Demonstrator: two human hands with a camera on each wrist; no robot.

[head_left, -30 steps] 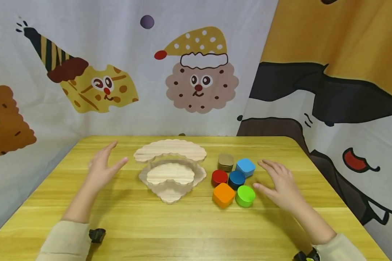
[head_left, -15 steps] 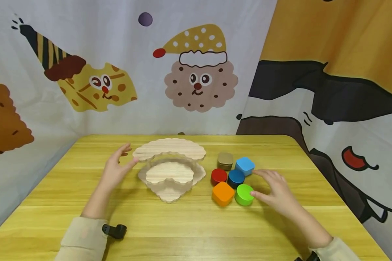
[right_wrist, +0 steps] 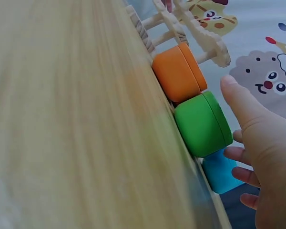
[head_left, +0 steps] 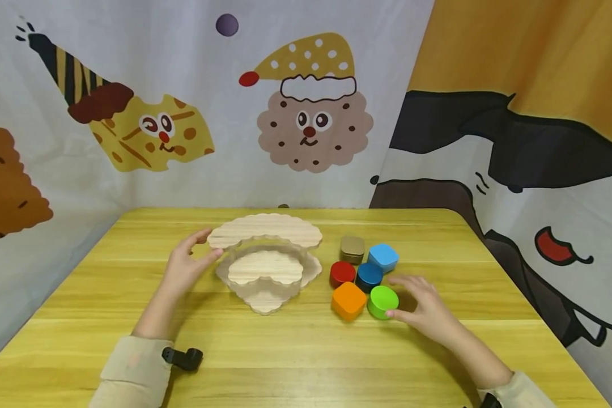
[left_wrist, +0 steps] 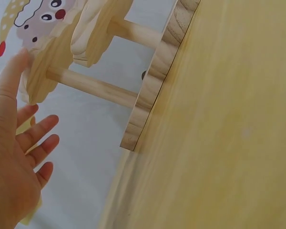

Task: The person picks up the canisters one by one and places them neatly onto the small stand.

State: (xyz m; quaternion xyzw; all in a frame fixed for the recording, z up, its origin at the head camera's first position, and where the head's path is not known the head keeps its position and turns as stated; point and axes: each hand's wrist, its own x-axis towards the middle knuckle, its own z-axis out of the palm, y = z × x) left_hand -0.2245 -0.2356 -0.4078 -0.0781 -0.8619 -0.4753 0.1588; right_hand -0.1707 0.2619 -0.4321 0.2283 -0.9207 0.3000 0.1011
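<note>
A tiered wooden display stand (head_left: 265, 266) with scalloped edges stands left of centre, its shelves raised on round pegs (left_wrist: 93, 88). My left hand (head_left: 182, 265) is at the left end of its top shelf (head_left: 265, 229), thumb and fingers spread either side of the edge. To the right sits a group of small lidded tins. My right hand (head_left: 425, 309) reaches round the right side of the round green tin (head_left: 383, 302), thumb tip close by its lid, fingers loosely bent behind it. In the right wrist view, a gap shows between the thumb (right_wrist: 243, 98) and the green tin.
Beside the green tin stand an orange tin (head_left: 349, 301), a red tin (head_left: 342, 274), a dark blue tin (head_left: 369, 277), a light blue tin (head_left: 383, 258) and a gold tin (head_left: 352, 249). A cartoon-printed curtain (head_left: 178, 51) hangs behind the wooden table (head_left: 285, 362).
My left hand has moved right to the end of the stand's top shelf. My right hand has moved left and down toward the green tin. The stand and tins stay in place.
</note>
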